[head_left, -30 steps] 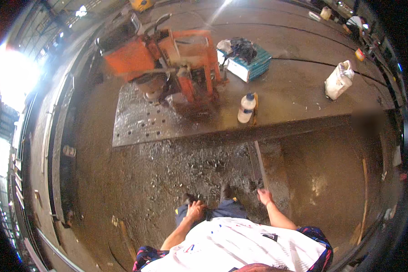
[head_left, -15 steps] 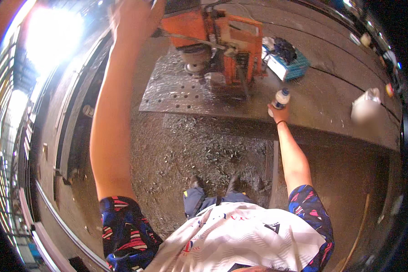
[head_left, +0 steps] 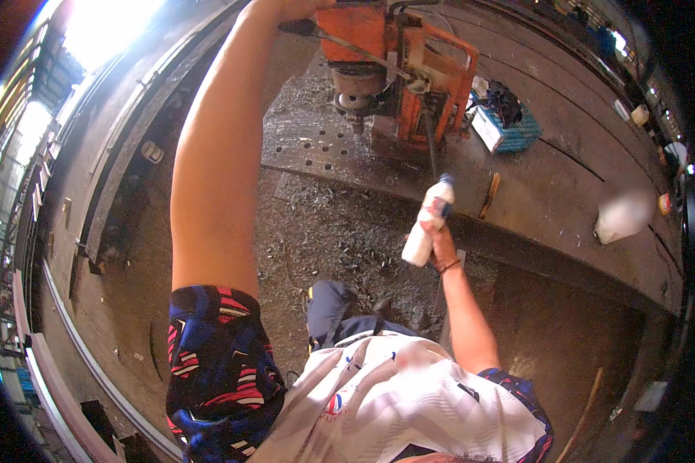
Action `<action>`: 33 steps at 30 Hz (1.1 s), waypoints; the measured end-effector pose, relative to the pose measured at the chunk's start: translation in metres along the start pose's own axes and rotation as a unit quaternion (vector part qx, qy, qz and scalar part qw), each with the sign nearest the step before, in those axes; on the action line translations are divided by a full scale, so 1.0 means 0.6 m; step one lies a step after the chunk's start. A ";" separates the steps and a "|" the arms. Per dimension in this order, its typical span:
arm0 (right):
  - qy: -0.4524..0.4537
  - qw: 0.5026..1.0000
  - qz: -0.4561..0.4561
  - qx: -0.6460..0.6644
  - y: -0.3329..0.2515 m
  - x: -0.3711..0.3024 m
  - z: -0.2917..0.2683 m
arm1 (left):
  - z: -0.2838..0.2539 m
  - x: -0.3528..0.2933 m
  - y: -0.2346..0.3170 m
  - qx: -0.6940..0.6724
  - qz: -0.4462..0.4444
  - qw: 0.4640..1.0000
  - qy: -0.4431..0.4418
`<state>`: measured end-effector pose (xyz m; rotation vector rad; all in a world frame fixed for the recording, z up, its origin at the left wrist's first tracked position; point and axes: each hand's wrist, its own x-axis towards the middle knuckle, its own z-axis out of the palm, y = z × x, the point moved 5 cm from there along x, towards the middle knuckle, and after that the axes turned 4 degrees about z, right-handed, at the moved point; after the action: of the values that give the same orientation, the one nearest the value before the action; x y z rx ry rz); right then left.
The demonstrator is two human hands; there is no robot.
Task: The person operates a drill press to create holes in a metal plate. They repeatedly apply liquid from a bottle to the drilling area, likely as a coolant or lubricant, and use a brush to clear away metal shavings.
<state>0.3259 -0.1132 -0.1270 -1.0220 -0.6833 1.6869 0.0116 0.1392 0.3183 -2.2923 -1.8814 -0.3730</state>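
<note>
My right hand (head_left: 441, 248) is wrapped round a plastic bottle (head_left: 425, 231) of whitish liquid with a blue cap. The bottle tilts, its cap end toward the bench edge. My left arm reaches far forward, and my left hand (head_left: 292, 9) is at the top of an orange magnetic drill (head_left: 357, 48), partly cut off by the picture's edge; its fingers do not show clearly. Below the drill's chuck (head_left: 354, 100) lies a metal plate (head_left: 286, 147) with several round holes, wet and strewn with chips.
A blue-and-white box (head_left: 517, 137) with dark cloth on it stands right of the drill. Farther right are a whitish container (head_left: 624, 216) and a small stick-like piece (head_left: 489, 194) on the steel bench (head_left: 548, 201). Metal chips (head_left: 347, 251) cover the floor by my feet.
My right hand has lifted the bottle off the bench and brought it left and nearer me, now tilted. My left hand has shifted right onto the drill's top.
</note>
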 end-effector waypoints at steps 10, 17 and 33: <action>-0.070 0.975 0.201 -0.064 0.119 -0.040 0.091 | 0.012 0.003 0.010 -0.148 -0.050 0.987 -0.040; -0.047 0.971 0.202 -0.123 0.137 -0.029 0.095 | 0.017 0.023 -0.013 -0.064 0.000 0.998 0.028; -0.043 0.982 0.099 -0.158 0.119 -0.029 0.101 | 0.012 0.016 -0.010 -0.079 -0.028 0.995 0.060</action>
<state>0.2422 -0.1517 -0.1508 -1.2795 -0.9545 1.8391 0.0084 0.1514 0.3136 -2.2590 -1.9215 -0.6737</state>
